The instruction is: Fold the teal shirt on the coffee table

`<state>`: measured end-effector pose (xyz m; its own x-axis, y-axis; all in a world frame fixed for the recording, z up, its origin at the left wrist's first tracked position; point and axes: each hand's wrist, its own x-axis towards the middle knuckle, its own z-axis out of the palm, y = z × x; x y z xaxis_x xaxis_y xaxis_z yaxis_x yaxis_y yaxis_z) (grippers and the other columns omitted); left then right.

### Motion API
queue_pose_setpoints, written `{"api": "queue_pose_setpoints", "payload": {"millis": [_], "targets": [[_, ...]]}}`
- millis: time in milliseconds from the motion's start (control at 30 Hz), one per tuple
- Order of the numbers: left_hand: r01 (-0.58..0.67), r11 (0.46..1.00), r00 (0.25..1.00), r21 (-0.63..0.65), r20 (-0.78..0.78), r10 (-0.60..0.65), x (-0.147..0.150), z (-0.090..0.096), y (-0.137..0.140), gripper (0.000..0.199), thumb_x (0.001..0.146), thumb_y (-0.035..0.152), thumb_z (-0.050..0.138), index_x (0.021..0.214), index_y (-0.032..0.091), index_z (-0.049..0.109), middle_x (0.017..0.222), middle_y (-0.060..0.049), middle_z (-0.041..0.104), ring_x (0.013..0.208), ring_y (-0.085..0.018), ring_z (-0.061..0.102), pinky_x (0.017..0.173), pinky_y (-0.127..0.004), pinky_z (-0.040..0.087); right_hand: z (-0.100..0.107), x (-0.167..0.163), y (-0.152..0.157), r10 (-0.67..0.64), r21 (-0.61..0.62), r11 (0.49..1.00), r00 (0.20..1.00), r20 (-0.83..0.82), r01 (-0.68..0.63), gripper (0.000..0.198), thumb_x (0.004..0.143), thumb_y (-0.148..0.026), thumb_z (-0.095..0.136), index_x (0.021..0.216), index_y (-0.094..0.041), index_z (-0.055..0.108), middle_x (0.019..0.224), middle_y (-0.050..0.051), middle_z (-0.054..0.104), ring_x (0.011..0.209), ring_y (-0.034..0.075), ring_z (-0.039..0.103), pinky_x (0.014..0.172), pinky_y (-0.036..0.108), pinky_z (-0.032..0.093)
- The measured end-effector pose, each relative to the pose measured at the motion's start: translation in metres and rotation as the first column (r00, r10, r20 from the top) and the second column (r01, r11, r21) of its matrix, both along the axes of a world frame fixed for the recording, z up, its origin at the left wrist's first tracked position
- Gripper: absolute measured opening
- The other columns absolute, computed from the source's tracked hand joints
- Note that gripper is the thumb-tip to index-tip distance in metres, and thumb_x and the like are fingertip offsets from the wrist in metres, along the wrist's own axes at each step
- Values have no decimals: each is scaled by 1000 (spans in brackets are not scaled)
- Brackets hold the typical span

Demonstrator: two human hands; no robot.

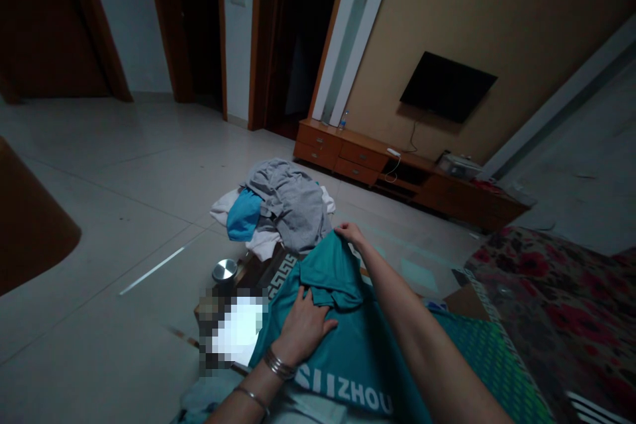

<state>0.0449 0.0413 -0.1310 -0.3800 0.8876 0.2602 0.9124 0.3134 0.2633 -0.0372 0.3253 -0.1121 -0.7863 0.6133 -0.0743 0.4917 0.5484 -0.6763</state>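
A teal shirt (pixel 348 344) with white lettering lies spread over a low table in front of me, part of its far end folded back on itself. My left hand (pixel 304 326), with bangles on its wrist, rests on the cloth with fingers spread, just at the near edge of the folded part. Farther out, my right hand (pixel 350 233) pinches the far corner of the shirt and holds it raised. Pale folded cloth (pixel 308 407) is partly visible under the shirt's near edge.
Beyond the table is a heap of clothes, with a grey garment (pixel 293 202) and a blue one (pixel 244 215). A round metal-topped container (pixel 225 270) stands left of the shirt. Green patterned cloth (pixel 491 351) and a floral-covered seat (pixel 536 291) are at right. A wooden cabinet (pixel 360 158) lines the wall.
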Motion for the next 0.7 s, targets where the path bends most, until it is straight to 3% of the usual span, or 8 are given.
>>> {"api": "queue_pose_setpoints", "payload": {"millis": [200, 267, 367, 500, 700], "targets": [[10, 1000, 1000, 0, 6, -10, -1, 2, 0, 35, 84, 49, 54, 102, 22, 67, 108, -8, 66, 115, -29, 49, 107, -54, 24, 6, 1, 6, 86, 40, 995, 996, 18, -87, 19, 80, -27, 52, 86, -15, 66, 75, 2, 65, 61, 9, 55, 56, 18, 40], [11, 1000, 1000, 1, 8, -11, -1, 3, 0, 34, 85, 49, 53, 100, 22, 67, 107, -8, 66, 116, -29, 49, 107, -54, 25, 11, 12, 14, 95, 83, 991, 993, 70, -100, 16, 78, -23, 54, 83, -15, 67, 77, 3, 67, 64, 10, 57, 59, 18, 41], [14, 1000, 1000, -8, 8, -13, -2, 5, 0, 33, 85, 49, 53, 96, 21, 68, 108, -8, 65, 117, -29, 48, 107, -54, 25, 16, 35, 25, 110, 131, 982, 971, 214, -140, 5, 65, -14, 64, 68, -15, 67, 66, 2, 66, 63, 12, 58, 60, 20, 40], [19, 1000, 1000, 18, -12, -19, -1, 3, 0, 34, 84, 48, 55, 102, 21, 66, 112, -8, 64, 116, -30, 48, 106, -54, 26, 10, 64, 25, 168, 105, 968, 900, 401, -227, 15, 49, -6, 71, 60, -16, 67, 58, -1, 63, 59, 13, 57, 59, 20, 39], [11, 999, 999, 37, -44, -9, 0, -1, 0, 33, 84, 48, 55, 100, 21, 67, 111, -8, 64, 114, -30, 49, 106, -54, 25, -2, 84, 23, 197, 67, 967, 888, 415, -246, 9, 58, -10, 67, 66, -14, 67, 66, 0, 67, 64, 12, 57, 59, 19, 39]]}}
